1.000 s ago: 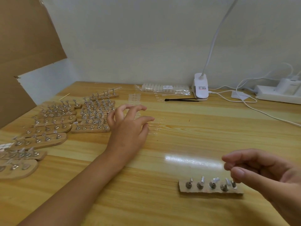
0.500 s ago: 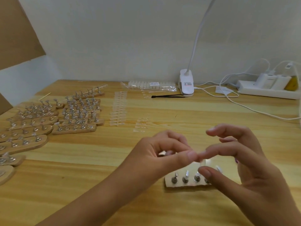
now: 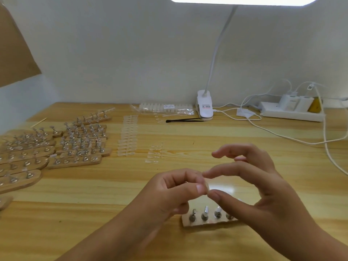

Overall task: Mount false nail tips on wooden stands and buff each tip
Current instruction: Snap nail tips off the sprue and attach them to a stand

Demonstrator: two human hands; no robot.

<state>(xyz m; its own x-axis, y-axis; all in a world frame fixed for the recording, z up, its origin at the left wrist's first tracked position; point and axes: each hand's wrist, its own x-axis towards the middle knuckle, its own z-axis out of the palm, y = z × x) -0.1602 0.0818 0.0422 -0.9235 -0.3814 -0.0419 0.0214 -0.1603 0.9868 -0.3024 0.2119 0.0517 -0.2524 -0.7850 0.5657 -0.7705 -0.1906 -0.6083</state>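
Pale wood grain covers the desk (image 3: 235,134), which runs back to a white wall. At 6 o'clock both hands meet just above a small wooden stand (image 3: 188,223). The left hand (image 3: 169,193) pinches a clear nail tip (image 3: 206,186) between thumb and forefinger. The right hand (image 3: 267,191) has its fingers (image 3: 226,168) drawn narrow onto the same tip, probably steadying it for a peg below. Loose tips (image 3: 128,136) lie in rows at 11 o'clock and loaded stands (image 3: 75,164) at 9, near the left arm. Bare desk opens at 3 o'clock, though cables (image 3: 282,137) trail across toward 1.
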